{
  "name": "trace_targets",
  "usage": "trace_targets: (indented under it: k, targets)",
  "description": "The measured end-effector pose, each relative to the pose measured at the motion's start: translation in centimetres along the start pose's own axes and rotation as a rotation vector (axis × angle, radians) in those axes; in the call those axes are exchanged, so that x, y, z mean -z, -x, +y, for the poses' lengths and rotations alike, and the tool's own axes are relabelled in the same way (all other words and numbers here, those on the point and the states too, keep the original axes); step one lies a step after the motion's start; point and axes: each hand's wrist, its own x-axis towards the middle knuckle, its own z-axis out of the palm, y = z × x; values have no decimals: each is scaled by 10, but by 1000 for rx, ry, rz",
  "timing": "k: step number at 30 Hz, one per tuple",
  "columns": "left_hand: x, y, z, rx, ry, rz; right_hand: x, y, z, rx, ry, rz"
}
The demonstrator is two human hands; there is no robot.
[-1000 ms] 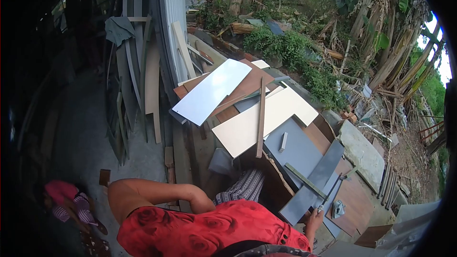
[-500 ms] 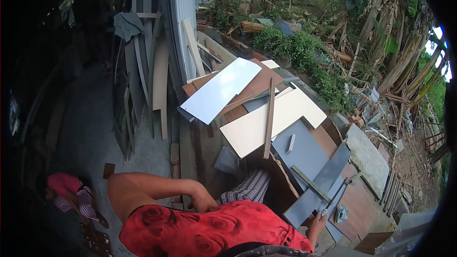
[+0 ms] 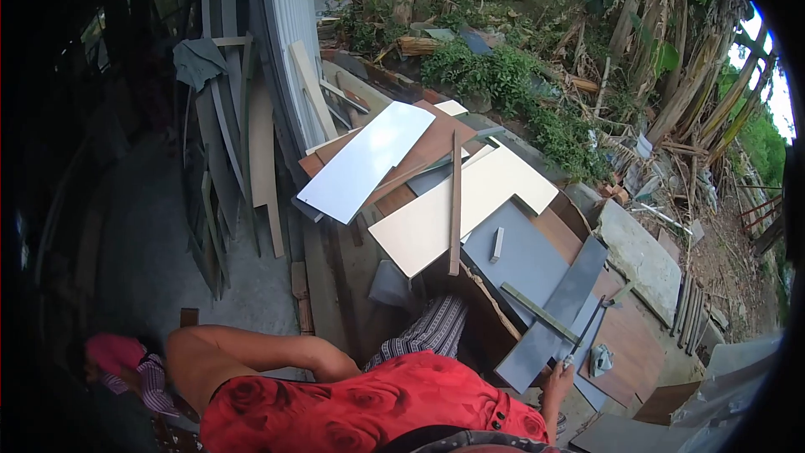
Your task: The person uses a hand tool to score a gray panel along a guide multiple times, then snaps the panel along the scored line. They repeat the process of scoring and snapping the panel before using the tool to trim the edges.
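My right hand [image 3: 557,381] is closed around the near end of a long thin dark rod [image 3: 589,326], whose kind I cannot tell. Something pale shows at the grip. The rod slants up and away over a narrow dark grey board [image 3: 560,312]. A thin greenish strip of wood [image 3: 539,312] lies across that board, its end near the rod. Just right of the hand, a crumpled grey cloth [image 3: 601,360] rests on a brown panel [image 3: 625,351]. My left arm is bent, with the left hand [image 3: 337,364] at my waist and its fingers hidden behind the red shirt.
A white glossy panel [image 3: 369,161], a cream board [image 3: 453,216] and a brown batten [image 3: 455,201] top the pile ahead. Long strips [image 3: 262,151] lean at the left. A person in pink [image 3: 117,355] is low at the lower left. A stone slab [image 3: 639,260] stands right.
The view has shifted, so the pile appears farther left. My left hand has slipped further behind the shirt at my waist. My right hand still grips the rod.
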Motion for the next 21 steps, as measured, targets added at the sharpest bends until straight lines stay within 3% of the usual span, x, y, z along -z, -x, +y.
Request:
trace_targets:
  k: [3, 5, 8, 11, 12, 14, 19, 21]
  targets:
    - [-8, -4, -15, 13, 23, 94, 7, 0, -21, -115, 81, -99]
    - [4, -4, -5, 84, 151, -2, 6, 0, -17, -102, 74, -94]
    - [-6, -11, -45, 121, 378, -148, 8, 2, -18, -83, 52, -90]
    - [1, -7, -26, 77, 406, -145, 3, -1, -13, -73, 44, -86]
    - [5, -3, -16, 77, 404, -152, 2, -1, -10, -71, 54, -76]
    - [14, 4, 3, 64, 27, -102, 3, 2, -15, -69, 44, -42]
    - [13, 7, 11, 90, -11, -78, 7, 1, -29, -64, 3, -31]
    - [19, 2, 13, 124, -32, -75, 16, 3, -43, -174, 12, -116]
